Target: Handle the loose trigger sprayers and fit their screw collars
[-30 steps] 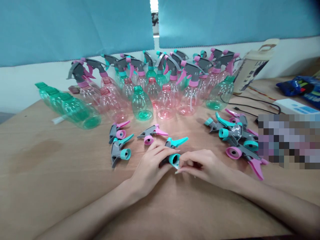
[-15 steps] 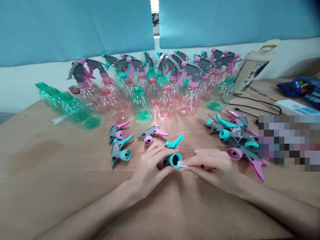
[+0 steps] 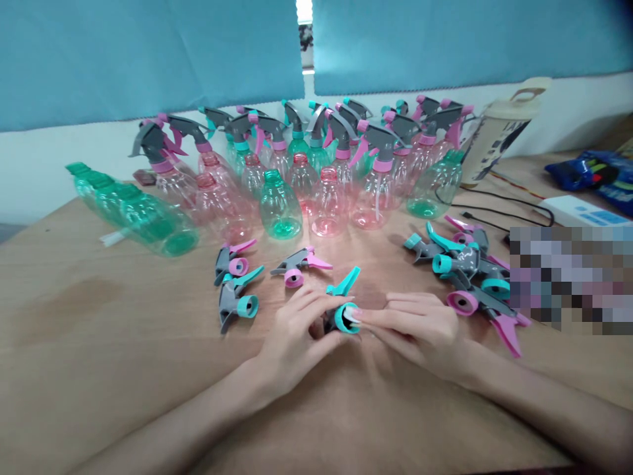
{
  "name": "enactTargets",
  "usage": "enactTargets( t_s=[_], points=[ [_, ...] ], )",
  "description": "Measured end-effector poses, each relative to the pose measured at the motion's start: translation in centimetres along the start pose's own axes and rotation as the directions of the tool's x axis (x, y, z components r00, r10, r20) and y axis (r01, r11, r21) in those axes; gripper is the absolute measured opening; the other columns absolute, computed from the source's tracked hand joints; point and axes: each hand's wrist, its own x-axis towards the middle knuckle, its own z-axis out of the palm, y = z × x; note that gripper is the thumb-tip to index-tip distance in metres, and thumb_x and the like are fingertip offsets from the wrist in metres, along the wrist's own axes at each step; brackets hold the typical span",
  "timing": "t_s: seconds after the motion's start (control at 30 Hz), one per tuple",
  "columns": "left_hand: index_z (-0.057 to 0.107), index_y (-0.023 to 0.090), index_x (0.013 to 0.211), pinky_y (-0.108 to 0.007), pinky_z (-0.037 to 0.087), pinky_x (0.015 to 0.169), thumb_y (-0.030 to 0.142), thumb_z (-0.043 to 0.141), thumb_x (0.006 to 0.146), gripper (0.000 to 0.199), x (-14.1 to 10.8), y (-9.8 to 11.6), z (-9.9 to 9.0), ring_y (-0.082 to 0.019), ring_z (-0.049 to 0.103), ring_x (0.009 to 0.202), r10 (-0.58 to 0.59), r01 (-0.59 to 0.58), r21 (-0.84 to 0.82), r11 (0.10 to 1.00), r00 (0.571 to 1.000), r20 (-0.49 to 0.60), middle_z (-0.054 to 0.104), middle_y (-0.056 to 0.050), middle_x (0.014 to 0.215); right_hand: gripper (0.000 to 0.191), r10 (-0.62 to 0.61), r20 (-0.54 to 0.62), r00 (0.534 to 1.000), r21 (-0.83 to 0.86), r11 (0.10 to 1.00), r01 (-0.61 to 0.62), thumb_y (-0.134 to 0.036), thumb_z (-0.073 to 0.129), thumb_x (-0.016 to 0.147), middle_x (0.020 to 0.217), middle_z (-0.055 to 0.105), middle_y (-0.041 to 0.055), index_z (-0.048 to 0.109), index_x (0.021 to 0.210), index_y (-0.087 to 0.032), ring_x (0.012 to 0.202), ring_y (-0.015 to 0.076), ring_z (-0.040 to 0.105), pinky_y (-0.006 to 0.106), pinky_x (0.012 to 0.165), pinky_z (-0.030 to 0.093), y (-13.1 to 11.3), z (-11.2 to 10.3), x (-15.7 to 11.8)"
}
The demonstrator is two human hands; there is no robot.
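Observation:
My left hand (image 3: 301, 333) is closed around a grey spray trigger head (image 3: 329, 322) with a teal lever. Its teal collar (image 3: 341, 319) faces me, open side out. At the collar's mouth, my right hand (image 3: 420, 330) has its fingertips on a small flat white piece (image 3: 350, 314), partly inside the rim and partly covered by a finger. Left of my hands lie trigger heads with a teal collar (image 3: 248, 306) and a pink collar (image 3: 238, 266). Just beyond my left hand lies another pink-collared head (image 3: 293, 278). A pile of trigger heads (image 3: 462, 303) lies right of my right hand.
Pink and green bottles, some topped with trigger heads, stand in rows behind, including a green bottle (image 3: 281, 208). Several green bottles (image 3: 158, 218) lean together at the left. A tall cup (image 3: 499, 138), black cable (image 3: 514, 223), white box (image 3: 583, 214) and blue packet (image 3: 588, 173) are at the right.
My right fingertips have moved from the collar's lower right edge up and into its mouth, bringing the white piece inside the rim. My left hand holds the trigger head in the same place.

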Motion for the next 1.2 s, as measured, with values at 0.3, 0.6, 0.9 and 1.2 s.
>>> enactTargets(
  t_s=[0.3,0.6,0.9,1.2],
  points=[
    [0.059,0.019,0.107,-0.030,0.045,0.074,0.020,0.070,0.077,0.031,0.00,-0.07,-0.05,-0.015,0.053,0.079,0.011,-0.011,0.005,1.000,1.000,0.018,0.066,-0.002,0.090,0.021,0.084,0.060,0.995,0.196,0.976,-0.095,-0.023,0.051,0.091,0.061,0.065,0.0004,0.070,0.097,-0.018,0.051,0.0096,0.053,0.021,0.050,0.041,0.48,0.36,-0.11],
    [0.061,0.018,0.104,-0.032,0.048,0.074,0.017,0.065,0.079,0.025,0.14,0.19,-0.10,-0.017,0.058,0.081,-0.019,0.019,0.026,0.999,0.999,-0.029,0.067,-0.003,0.090,0.029,-0.066,0.165,0.984,-0.136,0.987,0.089,-0.032,0.050,0.092,0.058,0.058,0.0001,0.065,0.109,-0.014,0.052,0.0123,0.048,0.026,0.049,0.034,0.17,0.13,-0.26],
    [0.060,0.019,0.105,-0.030,0.047,0.072,0.018,0.066,0.079,0.027,0.11,0.07,-0.17,-0.016,0.056,0.079,-0.013,0.013,0.050,0.999,1.000,-0.001,0.066,-0.003,0.090,0.026,0.120,0.111,0.987,0.027,0.992,-0.124,-0.027,0.044,0.094,0.070,0.068,0.0022,0.068,0.096,-0.018,0.056,0.0104,0.057,0.022,0.054,0.042,-0.12,-0.60,0.10],
    [0.063,0.017,0.103,-0.030,0.047,0.073,0.023,0.072,0.075,0.030,0.17,0.23,-0.21,-0.016,0.052,0.076,0.053,-0.055,0.091,0.994,0.998,0.020,0.064,-0.002,0.084,0.014,0.261,0.176,0.949,0.179,0.940,-0.292,-0.023,0.057,0.086,0.064,0.066,-0.0016,0.068,0.093,-0.019,0.049,0.0070,0.051,0.019,0.051,0.039,0.32,0.06,-0.33]
  ],
)
